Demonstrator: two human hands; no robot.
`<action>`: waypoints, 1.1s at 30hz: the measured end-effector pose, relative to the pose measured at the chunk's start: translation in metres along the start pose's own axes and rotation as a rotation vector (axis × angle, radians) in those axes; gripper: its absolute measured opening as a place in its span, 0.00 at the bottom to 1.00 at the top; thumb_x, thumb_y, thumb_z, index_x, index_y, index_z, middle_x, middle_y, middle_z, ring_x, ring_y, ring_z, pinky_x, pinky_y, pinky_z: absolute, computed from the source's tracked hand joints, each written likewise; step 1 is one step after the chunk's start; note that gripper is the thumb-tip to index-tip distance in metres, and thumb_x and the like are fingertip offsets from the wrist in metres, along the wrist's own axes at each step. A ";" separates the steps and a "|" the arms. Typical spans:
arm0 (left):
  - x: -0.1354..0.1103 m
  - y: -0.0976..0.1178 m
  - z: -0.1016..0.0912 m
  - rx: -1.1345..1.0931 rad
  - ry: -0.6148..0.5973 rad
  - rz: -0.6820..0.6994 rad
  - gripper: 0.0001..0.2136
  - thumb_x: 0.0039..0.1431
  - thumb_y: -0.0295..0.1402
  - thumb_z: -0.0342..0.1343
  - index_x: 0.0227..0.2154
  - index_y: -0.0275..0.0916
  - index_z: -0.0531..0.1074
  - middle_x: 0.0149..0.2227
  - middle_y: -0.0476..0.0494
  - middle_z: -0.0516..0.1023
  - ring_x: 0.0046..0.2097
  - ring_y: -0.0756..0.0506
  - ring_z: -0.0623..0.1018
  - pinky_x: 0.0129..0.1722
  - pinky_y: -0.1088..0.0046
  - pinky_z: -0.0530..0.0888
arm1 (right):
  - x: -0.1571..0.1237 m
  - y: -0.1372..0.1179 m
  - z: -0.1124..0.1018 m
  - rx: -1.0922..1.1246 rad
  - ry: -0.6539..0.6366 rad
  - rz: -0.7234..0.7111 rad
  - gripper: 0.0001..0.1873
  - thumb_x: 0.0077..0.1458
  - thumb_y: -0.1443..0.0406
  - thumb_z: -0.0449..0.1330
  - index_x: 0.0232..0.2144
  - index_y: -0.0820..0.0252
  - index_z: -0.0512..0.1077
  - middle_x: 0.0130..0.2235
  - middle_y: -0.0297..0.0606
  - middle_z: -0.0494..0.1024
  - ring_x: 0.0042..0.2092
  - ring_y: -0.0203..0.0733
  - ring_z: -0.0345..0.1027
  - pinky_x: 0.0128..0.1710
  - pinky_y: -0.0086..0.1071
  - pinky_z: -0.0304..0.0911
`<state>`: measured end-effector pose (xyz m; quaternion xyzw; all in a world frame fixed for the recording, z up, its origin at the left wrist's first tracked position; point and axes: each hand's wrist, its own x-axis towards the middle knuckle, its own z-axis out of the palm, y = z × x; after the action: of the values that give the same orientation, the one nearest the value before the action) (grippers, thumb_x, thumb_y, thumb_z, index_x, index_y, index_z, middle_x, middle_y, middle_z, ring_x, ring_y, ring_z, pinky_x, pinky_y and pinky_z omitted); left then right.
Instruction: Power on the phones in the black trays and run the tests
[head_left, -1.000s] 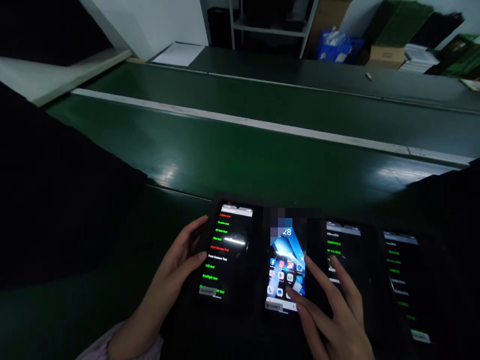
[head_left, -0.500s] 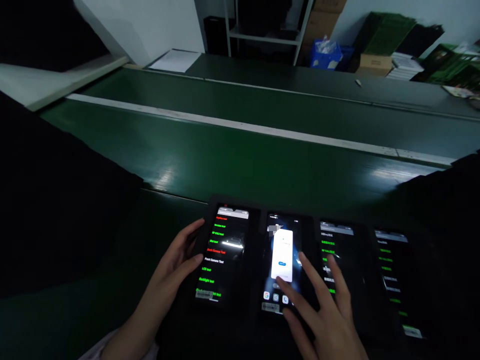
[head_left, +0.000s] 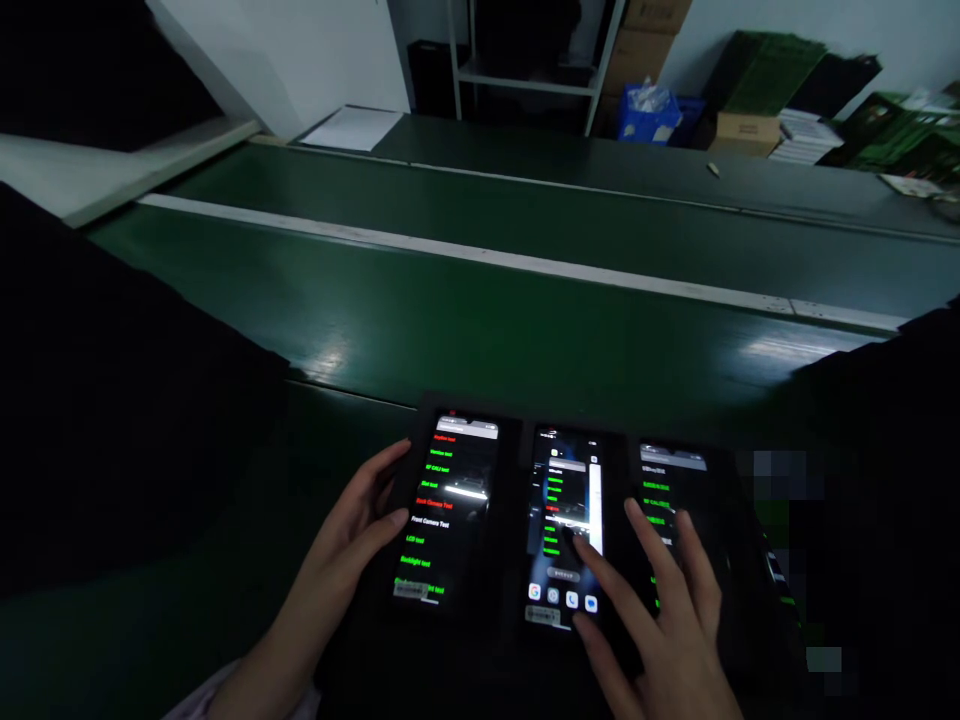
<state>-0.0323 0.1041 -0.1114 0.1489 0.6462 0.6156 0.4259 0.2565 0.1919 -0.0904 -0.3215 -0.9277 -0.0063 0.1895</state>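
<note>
Our left hand rests open against the edge of the left black phone, its red-and-green test list part done, while our right hand, grasping nothing, fingers the middle glossy phone mid-switch on the dark tray.

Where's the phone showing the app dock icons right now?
In the head view it is the middle phone of the row, low in the frame on the dark tray, between the left phone and the right phone, under the right hand's fingertip.
</note>
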 end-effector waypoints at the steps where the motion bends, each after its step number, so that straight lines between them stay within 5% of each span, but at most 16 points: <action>1: -0.001 0.000 0.001 -0.003 0.016 0.005 0.31 0.45 0.47 0.78 0.54 0.54 0.81 0.62 0.47 0.78 0.66 0.35 0.74 0.52 0.70 0.82 | 0.000 0.000 0.001 -0.015 -0.012 -0.007 0.21 0.72 0.60 0.54 0.63 0.56 0.71 0.78 0.45 0.47 0.80 0.59 0.25 0.30 0.27 0.77; 5: -0.002 0.000 0.005 -0.014 0.021 0.030 0.30 0.46 0.47 0.78 0.54 0.54 0.81 0.63 0.48 0.78 0.67 0.36 0.73 0.51 0.72 0.81 | -0.001 0.004 0.003 -0.063 0.008 -0.050 0.23 0.72 0.60 0.52 0.65 0.56 0.69 0.78 0.45 0.47 0.79 0.65 0.28 0.42 0.46 0.80; 10: 0.000 0.006 0.010 -0.054 -0.019 0.044 0.29 0.44 0.45 0.78 0.52 0.51 0.82 0.59 0.45 0.81 0.62 0.36 0.78 0.51 0.68 0.82 | -0.005 0.012 0.007 -0.028 0.079 -0.055 0.22 0.71 0.62 0.52 0.64 0.56 0.68 0.78 0.44 0.47 0.78 0.70 0.34 0.52 0.60 0.67; 25: -0.002 0.001 0.014 0.024 0.016 0.043 0.35 0.46 0.41 0.70 0.59 0.46 0.72 0.66 0.42 0.74 0.72 0.31 0.66 0.59 0.56 0.78 | -0.005 0.009 0.001 -0.003 0.045 -0.007 0.17 0.72 0.61 0.51 0.59 0.55 0.70 0.78 0.42 0.48 0.79 0.68 0.34 0.56 0.61 0.65; 33: 0.003 -0.002 -0.009 0.120 -0.239 0.110 0.47 0.51 0.37 0.71 0.71 0.48 0.54 0.77 0.41 0.55 0.78 0.39 0.51 0.75 0.56 0.59 | 0.000 0.005 -0.002 0.086 0.077 -0.005 0.15 0.75 0.61 0.49 0.52 0.54 0.75 0.78 0.34 0.50 0.78 0.65 0.38 0.62 0.60 0.61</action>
<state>-0.0402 0.0999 -0.1156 0.2812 0.6174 0.5762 0.4558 0.2601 0.1952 -0.0888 -0.3101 -0.9200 0.0207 0.2388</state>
